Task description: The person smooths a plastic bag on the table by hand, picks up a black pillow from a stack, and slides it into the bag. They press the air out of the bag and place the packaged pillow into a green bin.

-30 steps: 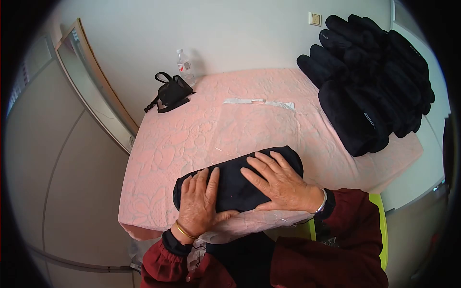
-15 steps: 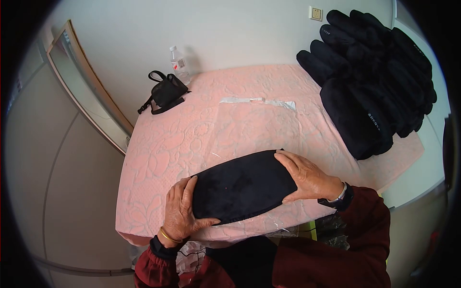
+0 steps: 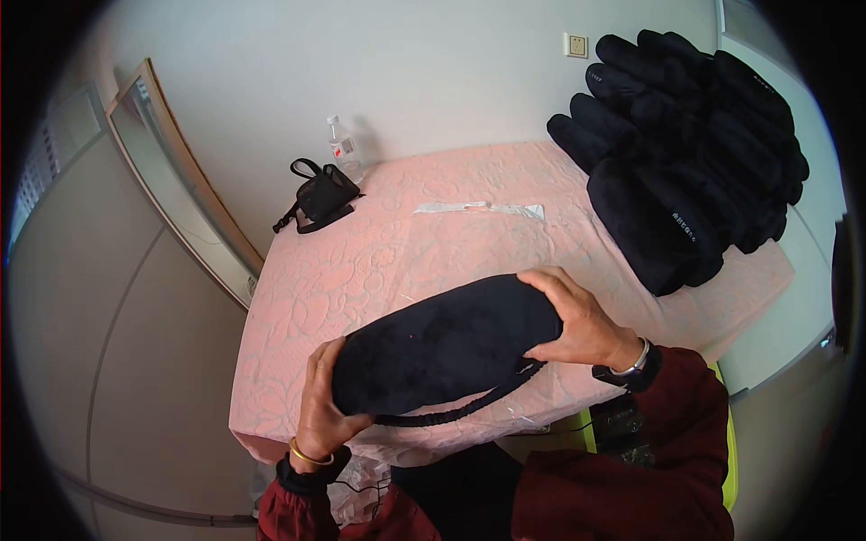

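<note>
A black plush cushion (image 3: 442,338) is held up at a slant above the near part of the pink cloth. My left hand (image 3: 327,401) wraps its left end, fingers over the far side and thumb below. At the cushion's right end, my right hand (image 3: 582,325) grips with the thumb underneath and the fingers over the upper edge. A gathered black elastic strap (image 3: 460,413) hangs in a loop from the cushion's lower edge. Beyond it, a clear plastic bag (image 3: 478,243) with a white top strip lies flat on the cloth.
Several similar black cushions (image 3: 704,144) are heaped at the right of the pink-covered table (image 3: 298,316). A small black bag (image 3: 322,194) and a clear bottle (image 3: 343,144) stand at the back left. A framed mirror (image 3: 185,180) leans at the left.
The cushion has risen and tilted in both hands, its left end moving left. The elastic strap now hangs visibly below it. The view has shifted slightly.
</note>
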The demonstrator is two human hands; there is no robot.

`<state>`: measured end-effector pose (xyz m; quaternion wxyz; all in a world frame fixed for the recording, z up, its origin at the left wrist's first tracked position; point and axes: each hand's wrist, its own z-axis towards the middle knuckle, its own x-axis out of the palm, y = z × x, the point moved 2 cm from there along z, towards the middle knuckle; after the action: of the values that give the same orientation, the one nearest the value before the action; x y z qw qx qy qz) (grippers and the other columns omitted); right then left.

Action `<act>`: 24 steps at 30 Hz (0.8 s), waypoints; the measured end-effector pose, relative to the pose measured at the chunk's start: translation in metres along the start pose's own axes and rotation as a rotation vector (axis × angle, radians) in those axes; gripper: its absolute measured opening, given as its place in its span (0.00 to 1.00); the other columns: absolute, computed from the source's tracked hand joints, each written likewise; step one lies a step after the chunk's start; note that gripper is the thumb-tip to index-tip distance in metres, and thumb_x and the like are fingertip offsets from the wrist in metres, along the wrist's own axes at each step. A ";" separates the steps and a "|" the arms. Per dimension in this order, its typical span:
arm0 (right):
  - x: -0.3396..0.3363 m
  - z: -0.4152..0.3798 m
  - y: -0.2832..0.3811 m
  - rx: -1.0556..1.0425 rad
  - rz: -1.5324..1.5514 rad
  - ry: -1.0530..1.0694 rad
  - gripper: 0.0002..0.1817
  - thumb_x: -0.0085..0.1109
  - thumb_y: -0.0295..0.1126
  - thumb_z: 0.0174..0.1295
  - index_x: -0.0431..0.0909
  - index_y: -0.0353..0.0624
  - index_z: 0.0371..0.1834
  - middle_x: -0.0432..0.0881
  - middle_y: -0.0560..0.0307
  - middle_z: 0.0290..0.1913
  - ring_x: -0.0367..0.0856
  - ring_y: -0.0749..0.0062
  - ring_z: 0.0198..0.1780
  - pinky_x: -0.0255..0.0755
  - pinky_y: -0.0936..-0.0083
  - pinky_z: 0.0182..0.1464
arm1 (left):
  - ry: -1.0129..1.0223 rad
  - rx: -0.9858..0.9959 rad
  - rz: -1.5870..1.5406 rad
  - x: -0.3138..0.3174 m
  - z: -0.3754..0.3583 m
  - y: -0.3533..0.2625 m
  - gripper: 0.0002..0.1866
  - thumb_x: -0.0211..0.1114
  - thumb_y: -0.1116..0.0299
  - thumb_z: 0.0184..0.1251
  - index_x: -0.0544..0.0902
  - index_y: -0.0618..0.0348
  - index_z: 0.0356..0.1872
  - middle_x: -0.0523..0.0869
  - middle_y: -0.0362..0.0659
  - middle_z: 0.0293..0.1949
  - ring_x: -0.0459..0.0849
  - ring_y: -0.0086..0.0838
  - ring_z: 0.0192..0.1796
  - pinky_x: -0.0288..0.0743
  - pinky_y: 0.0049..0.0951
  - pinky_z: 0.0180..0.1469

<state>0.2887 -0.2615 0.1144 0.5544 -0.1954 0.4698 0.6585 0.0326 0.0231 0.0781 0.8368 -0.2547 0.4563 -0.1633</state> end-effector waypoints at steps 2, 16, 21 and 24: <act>-0.024 0.001 0.014 -0.011 0.082 -0.115 0.40 0.77 0.41 0.55 0.69 0.38 0.68 0.73 0.43 0.63 0.75 0.50 0.63 0.72 0.63 0.64 | -0.006 0.002 -0.087 -0.009 -0.002 -0.013 0.53 0.82 0.68 0.38 0.66 0.64 0.72 0.75 0.51 0.65 0.77 0.41 0.66 0.67 0.36 0.71; 0.012 0.007 -0.005 0.037 0.006 -0.167 0.31 0.57 0.53 0.70 0.74 0.36 0.63 0.75 0.41 0.63 0.74 0.47 0.64 0.67 0.59 0.66 | 0.046 -0.331 -0.112 0.004 -0.002 -0.003 0.28 0.67 0.54 0.66 0.79 0.68 0.58 0.83 0.52 0.54 0.82 0.39 0.56 0.74 0.36 0.58; 0.033 0.030 0.026 -0.255 -0.082 0.172 0.40 0.65 0.58 0.61 0.72 0.36 0.66 0.73 0.40 0.66 0.72 0.46 0.67 0.64 0.54 0.69 | 0.018 0.185 0.219 0.017 0.012 -0.063 0.38 0.74 0.50 0.58 0.76 0.67 0.63 0.79 0.57 0.59 0.78 0.51 0.60 0.69 0.46 0.64; 0.040 0.033 0.048 -0.342 -0.109 0.193 0.43 0.69 0.58 0.57 0.71 0.35 0.66 0.73 0.40 0.66 0.72 0.47 0.67 0.64 0.54 0.69 | 0.121 0.261 0.353 0.038 0.024 -0.091 0.46 0.78 0.48 0.50 0.72 0.67 0.67 0.77 0.57 0.62 0.77 0.50 0.62 0.67 0.48 0.66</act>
<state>0.2412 -0.2099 0.1186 0.5004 -0.3740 0.3911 0.6758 0.0687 -0.0641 0.1158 0.8495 -0.0501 0.5180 -0.0869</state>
